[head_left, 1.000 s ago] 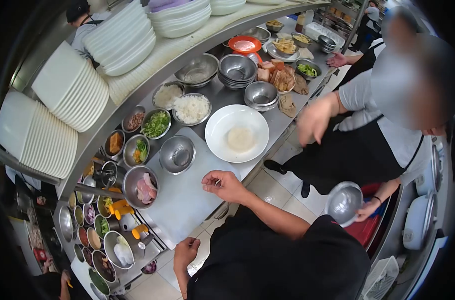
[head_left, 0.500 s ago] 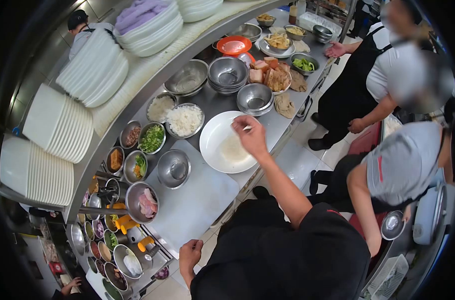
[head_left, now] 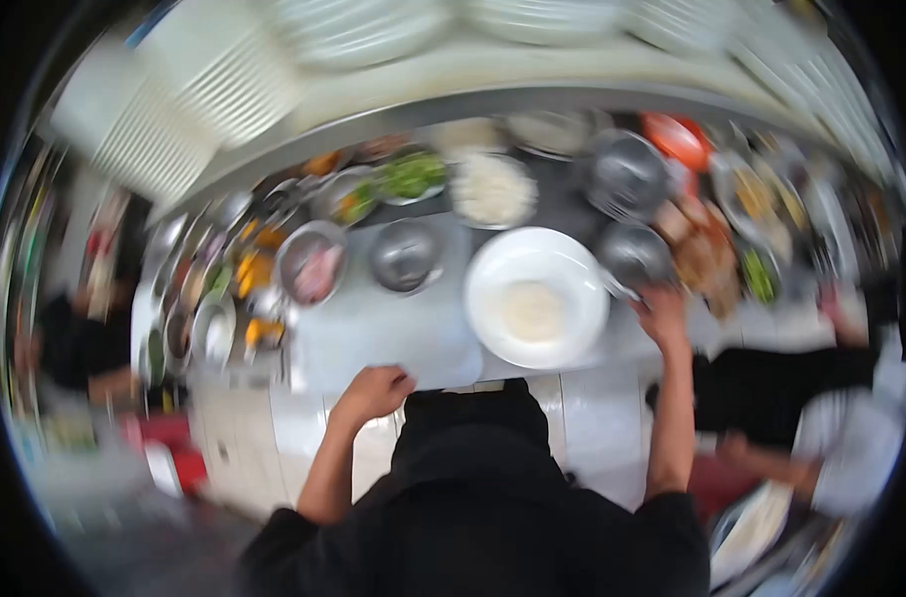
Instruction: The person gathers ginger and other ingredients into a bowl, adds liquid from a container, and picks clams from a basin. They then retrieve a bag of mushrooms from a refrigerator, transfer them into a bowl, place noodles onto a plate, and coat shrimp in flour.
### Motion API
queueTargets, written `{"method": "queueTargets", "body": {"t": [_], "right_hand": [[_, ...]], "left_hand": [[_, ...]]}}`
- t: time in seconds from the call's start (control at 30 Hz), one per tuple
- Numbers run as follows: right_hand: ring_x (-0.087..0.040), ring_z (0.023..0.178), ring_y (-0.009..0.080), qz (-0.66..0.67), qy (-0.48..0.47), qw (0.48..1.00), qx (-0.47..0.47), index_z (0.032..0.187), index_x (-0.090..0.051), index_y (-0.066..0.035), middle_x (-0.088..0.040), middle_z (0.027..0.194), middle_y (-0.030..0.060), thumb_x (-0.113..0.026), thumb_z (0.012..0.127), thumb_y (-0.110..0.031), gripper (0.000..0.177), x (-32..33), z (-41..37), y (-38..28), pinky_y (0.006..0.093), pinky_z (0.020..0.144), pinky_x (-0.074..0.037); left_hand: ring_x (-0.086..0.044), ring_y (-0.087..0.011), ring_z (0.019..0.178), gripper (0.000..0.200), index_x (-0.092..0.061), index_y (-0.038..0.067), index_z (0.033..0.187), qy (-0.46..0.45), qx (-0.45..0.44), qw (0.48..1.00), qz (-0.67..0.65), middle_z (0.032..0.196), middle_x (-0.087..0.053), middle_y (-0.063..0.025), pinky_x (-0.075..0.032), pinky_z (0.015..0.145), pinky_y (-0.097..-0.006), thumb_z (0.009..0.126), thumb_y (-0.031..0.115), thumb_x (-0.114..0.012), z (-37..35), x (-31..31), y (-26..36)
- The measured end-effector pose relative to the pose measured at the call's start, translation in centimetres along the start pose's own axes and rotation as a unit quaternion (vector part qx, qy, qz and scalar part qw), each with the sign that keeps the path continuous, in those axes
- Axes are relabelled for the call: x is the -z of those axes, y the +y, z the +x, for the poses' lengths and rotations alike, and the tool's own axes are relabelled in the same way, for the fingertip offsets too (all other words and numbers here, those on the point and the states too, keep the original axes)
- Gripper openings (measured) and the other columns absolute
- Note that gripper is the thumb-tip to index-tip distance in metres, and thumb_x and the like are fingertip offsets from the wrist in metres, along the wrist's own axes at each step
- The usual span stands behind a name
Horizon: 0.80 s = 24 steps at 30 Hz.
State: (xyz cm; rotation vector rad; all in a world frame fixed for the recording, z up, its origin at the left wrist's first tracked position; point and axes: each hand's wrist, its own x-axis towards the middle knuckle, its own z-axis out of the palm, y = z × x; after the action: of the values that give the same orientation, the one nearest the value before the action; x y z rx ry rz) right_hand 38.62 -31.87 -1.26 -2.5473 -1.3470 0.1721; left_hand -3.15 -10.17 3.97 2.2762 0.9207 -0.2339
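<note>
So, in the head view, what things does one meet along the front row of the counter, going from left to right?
Bowl of pink meat → empty steel bowl → white plate → right hand. The picture is blurred, so smaller things are left out.

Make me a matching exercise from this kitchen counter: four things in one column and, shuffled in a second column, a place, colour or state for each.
Things
1. white plate
2. left hand
3. right hand
4. plastic bowl

Descriptions
A. rests on the near edge of the white board
B. orange-red
C. has a pale round patch at its middle
D. beside a steel bowl, to the right of the plate

Pairs: 1-C, 2-A, 3-D, 4-B
</note>
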Motion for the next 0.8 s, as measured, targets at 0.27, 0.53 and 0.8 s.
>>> {"method": "queueTargets", "body": {"t": [0.27, 0.53, 0.8], "right_hand": [[-0.049, 0.069, 0.0194, 0.209, 0.111, 0.972, 0.014, 0.079, -0.061, 0.002, -0.056, 0.073, 0.0082, -0.068, 0.074, -0.008, 0.013, 4.7, 1.6, -0.6, 0.0286, 0.067, -0.039], [-0.054, 0.065, 0.0237, 0.310, 0.038, 0.869, 0.385, 0.071, -0.064, -0.002, -0.060, 0.068, 0.0074, -0.074, 0.054, 0.003, 0.020, 5.1, 1.0, -27.1, 0.0326, 0.064, -0.044], [-0.058, 0.078, 0.0227, 0.457, -0.261, 0.613, 0.589, 0.089, -0.067, -0.006, -0.065, 0.089, 0.0062, -0.071, 0.065, -0.007, 0.025, -5.0, 5.4, -58.9, 0.0342, 0.070, -0.047]], "left_hand": [[-0.061, -0.0302, 0.068, 0.025, -0.063, 0.001, 0.082, 0.134, 0.068, 0.982, -0.114, 0.073, -0.063, -0.0154, -0.047, 0.062, -0.0367, 0.084, 0.025, -0.056, -3.1, 2.0, 1.0], [-0.060, -0.0124, 0.058, 0.038, -0.059, 0.001, 0.086, 0.101, 0.087, 0.770, -0.625, 0.070, -0.062, -0.0066, -0.048, 0.051, -0.0244, 0.087, 0.039, -0.056, -4.7, 5.6, -2.5], [-0.047, -0.0056, 0.050, 0.014, -0.063, -0.003, 0.074, 0.450, 0.133, 0.666, -0.580, 0.060, -0.056, 0.0000, -0.036, 0.045, -0.0204, 0.063, -0.002, -0.055, -12.5, 10.9, -23.5]]}}
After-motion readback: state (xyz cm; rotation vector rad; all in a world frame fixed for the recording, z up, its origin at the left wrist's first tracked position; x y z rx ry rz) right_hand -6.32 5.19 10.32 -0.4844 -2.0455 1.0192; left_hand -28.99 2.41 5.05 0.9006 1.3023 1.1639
